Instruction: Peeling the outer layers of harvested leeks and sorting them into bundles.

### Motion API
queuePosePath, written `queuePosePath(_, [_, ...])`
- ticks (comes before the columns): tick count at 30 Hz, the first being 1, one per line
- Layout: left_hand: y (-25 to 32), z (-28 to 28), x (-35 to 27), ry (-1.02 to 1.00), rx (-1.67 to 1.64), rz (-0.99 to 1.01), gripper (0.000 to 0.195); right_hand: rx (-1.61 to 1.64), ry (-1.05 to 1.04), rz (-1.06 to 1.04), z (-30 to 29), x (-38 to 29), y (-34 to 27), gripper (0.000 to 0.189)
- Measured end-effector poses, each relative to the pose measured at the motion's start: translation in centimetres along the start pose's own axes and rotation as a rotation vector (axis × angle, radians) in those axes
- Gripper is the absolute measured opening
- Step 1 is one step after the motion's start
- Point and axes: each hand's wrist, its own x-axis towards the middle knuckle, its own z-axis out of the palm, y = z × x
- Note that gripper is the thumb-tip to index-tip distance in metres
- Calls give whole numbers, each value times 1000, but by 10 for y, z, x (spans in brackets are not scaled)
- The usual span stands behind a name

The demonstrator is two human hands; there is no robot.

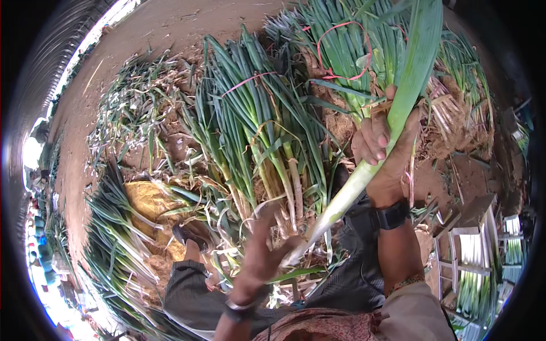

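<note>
My right hand [388,145] grips a thick Welsh onion or leek [371,166] around its middle. Its broad green leaf points up and away, and its white shank slants down toward my left hand [264,255]. That left hand is blurred, its fingers spread, with the thumb close to the root end; whether it touches the stalk is hard to see. Between and beyond my hands stands a bundle of the same green stalks [256,140], roots toward me. A pink tie [247,83] crosses its leaves.
A second bundle [349,55] with a loose pink band lies beyond my right hand. Peeled leaves and trimmings [140,102] cover the dirt floor [179,21]. More stalks [123,251] lie at left beside a yellow sack [149,200]. Wooden crates [465,255] hold white-ended stalks at right.
</note>
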Motion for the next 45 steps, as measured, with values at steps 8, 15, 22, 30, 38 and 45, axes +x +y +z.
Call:
queuePosePath(8, [-11,47,41,244,246,20,28,-390,400,182,4,-5,17,45])
queuePosePath(15, [-14,66,42,216,336,-141,8,-442,577,187,-8,-10,23,34])
queuePosePath(22, [-34,64,37,149,-336,-586,31,-312,270,277,5,-7,18,51])
queuePosePath(30, [-25,57,19,214,-896,-761,32,-61,-48,335,-5,-10,21,54])
queuePosePath(38, [-38,47,-18,397,-1416,-894,29,115,-216,369,-7,-9,17,52])
queuePosePath(45, [19,-30,-69,615,-1125,-1040,33,-6,165,274,-20,6,-10,36])
